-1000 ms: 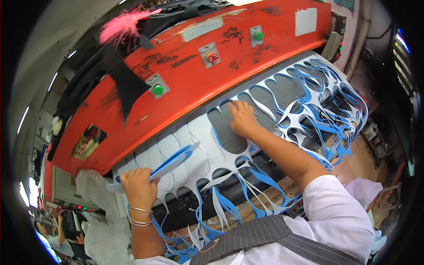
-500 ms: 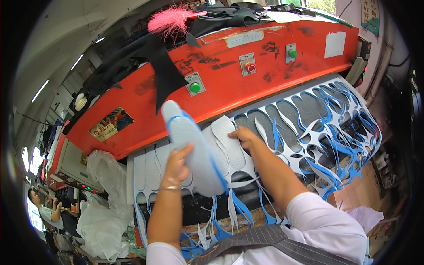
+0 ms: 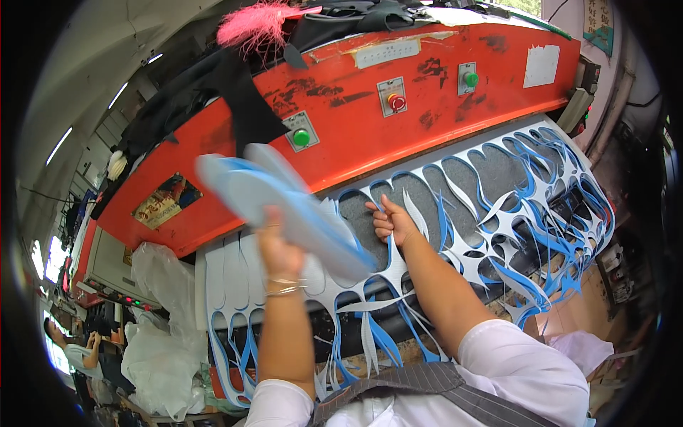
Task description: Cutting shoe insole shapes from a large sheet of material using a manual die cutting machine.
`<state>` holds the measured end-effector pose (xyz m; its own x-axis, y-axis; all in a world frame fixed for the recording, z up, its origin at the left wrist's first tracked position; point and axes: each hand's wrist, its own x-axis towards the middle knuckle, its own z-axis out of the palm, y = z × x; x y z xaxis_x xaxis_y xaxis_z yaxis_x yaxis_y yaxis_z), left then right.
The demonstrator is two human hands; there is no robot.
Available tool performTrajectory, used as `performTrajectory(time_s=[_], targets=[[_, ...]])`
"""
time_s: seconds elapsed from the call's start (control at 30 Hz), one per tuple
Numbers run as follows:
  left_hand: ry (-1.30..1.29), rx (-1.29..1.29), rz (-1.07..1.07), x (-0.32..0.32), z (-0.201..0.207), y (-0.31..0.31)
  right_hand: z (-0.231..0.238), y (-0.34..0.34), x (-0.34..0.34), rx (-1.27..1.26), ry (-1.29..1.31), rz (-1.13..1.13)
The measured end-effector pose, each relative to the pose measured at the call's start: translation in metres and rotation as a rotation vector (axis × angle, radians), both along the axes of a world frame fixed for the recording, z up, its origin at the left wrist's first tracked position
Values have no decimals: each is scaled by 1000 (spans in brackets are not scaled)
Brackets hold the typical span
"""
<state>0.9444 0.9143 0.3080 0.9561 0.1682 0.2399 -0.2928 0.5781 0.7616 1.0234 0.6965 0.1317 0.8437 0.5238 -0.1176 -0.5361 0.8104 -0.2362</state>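
Note:
My left hand (image 3: pixel 279 245) grips a stack of pale grey and blue shoe-sole pieces (image 3: pixel 313 231), raised at a slant over the sheet and smeared by motion. Beyond it, my right hand (image 3: pixel 393 222) hovers over the cut foam sheet (image 3: pixel 403 267), its fingers loosely curled and nothing visible in them. Sole-shaped openings show dark around this hand. More cut soles (image 3: pixel 229 274) lie side by side in the sheet's left part, some hidden behind my left hand and the stack.
A red machine beam (image 3: pixel 341 117) spans the far side, with green buttons (image 3: pixel 301 137) and a red knob (image 3: pixel 396 102). Blue and white offcut strips (image 3: pixel 530 285) tangle at the right. Clear plastic bags (image 3: pixel 160 356) hang at the left; another person (image 3: pixel 85 352) is beyond.
My left hand and the stack have swung left and tilted further over. My right hand has left the sole it was touching; that spot is now a dark opening, and its fingers have curled.

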Motion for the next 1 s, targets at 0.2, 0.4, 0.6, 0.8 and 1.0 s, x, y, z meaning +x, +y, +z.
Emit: performTrajectory(time_s=[0.2,0.4,0.6,0.8,1.0], targets=[[-165,1198,144,-52,59,86,18,20,-3,-1010,-249,-287],[-346,2368,-182,-41,-32,90,56,70,-34,-1733,-448,-156],[-823,2278,-137,-9,-43,20,30,63,-28,-780,-132,228],[-526,2433,-224,4,-64,10,3,57,-48,-223,-81,250],[-491,2089,376,-70,3,59,4,51,-53,-353,-42,174]])
